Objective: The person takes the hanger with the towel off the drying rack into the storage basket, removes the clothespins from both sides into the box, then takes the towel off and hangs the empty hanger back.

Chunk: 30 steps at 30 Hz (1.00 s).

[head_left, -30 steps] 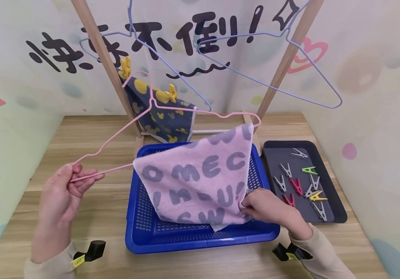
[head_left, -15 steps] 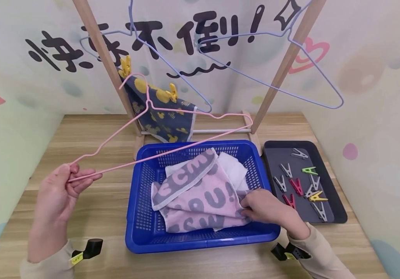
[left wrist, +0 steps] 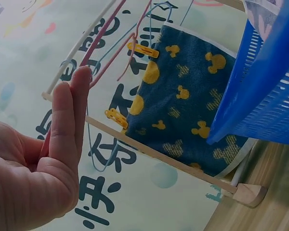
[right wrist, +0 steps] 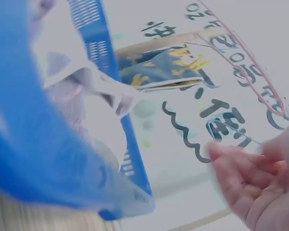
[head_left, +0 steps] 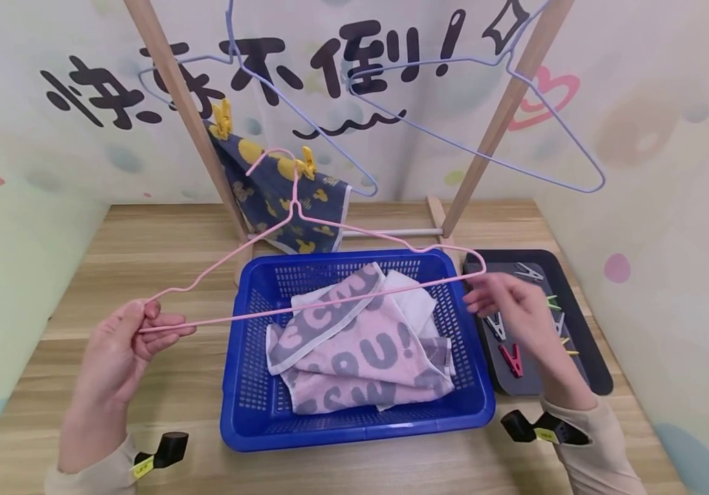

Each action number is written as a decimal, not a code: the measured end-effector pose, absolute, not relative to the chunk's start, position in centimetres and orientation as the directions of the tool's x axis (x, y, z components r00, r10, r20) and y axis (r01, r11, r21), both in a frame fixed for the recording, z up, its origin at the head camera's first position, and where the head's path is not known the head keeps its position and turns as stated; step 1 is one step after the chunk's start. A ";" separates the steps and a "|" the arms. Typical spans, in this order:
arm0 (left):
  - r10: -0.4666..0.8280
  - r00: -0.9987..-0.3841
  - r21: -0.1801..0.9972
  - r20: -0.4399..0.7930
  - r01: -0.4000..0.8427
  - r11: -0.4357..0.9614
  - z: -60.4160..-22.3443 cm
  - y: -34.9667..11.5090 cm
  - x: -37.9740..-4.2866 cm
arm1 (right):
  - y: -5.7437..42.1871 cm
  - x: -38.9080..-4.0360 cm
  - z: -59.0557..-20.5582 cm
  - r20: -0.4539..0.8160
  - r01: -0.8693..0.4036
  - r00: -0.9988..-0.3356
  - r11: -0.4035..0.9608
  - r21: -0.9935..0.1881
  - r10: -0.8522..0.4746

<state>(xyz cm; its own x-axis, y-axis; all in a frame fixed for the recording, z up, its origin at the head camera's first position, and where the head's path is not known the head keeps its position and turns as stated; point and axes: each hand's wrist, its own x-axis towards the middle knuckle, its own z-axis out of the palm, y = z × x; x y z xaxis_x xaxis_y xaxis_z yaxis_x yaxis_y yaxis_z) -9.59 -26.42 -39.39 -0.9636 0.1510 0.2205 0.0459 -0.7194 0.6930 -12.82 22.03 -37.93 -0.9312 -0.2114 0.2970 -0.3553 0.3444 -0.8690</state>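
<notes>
A pink wire hanger (head_left: 329,303) is held by its left corner in my left hand (head_left: 115,354), with thumb and fingers pinching the wire. The hanger is tilted above the blue basket (head_left: 354,433). My right hand (head_left: 518,313), slightly blurred and fingers loosely bent, is just below the hanger's right corner, over the tray's edge; in the right wrist view it appears apart from the wire, holding nothing. A pink towel (head_left: 385,354) with grey letters lies folded in the basket, partly over a white cloth (head_left: 412,306).
Behind stands a wooden rack (head_left: 496,130) with blue hangers (head_left: 555,106). A dark blue towel (head_left: 323,213) hangs there by yellow clips (head_left: 222,120). At right, a dark grey tray (head_left: 602,375) holds several clothespins (head_left: 511,361), partly hidden by my right hand.
The pink towel was lifted against the hanger, then dropped back into the basket. My right hand let go of it and rose to the right. The hanger has swung right and lower.
</notes>
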 end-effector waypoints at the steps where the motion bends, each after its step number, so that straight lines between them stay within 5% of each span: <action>1: 0.158 -0.962 0.695 0.222 0.042 -0.717 -39.4 -26.4 -9.6 | 22.3 -12.9 -37.7 0.284 -0.332 -0.936 0.256 -0.908 -0.206; 5: 0.193 -0.947 0.697 0.258 0.045 -0.715 -39.8 -26.2 -9.5 | 22.5 -12.9 -37.4 0.278 -0.300 -0.905 0.018 -0.954 -0.323; 12: 0.303 -0.886 0.711 0.351 0.041 -0.702 -41.1 -26.2 -9.1 | 21.7 -12.7 -37.6 0.294 -0.301 -0.717 -0.101 -0.948 -0.632; 18: 0.337 -0.858 0.725 0.386 0.056 -0.687 -41.6 -26.0 -9.2 | 22.1 -12.8 -37.8 0.362 -0.243 -0.604 -0.268 -0.932 -0.710; 22: 0.358 -0.848 0.750 0.391 0.067 -0.658 -41.6 -25.9 -9.2 | 22.7 -12.5 -37.7 0.342 -0.240 -0.611 -0.245 -0.939 -0.714; 30: 0.407 -0.841 0.782 0.356 0.030 -0.622 -41.7 -25.1 -9.5 | 23.3 -11.4 -37.5 0.168 -0.228 -0.729 0.004 -0.974 -0.663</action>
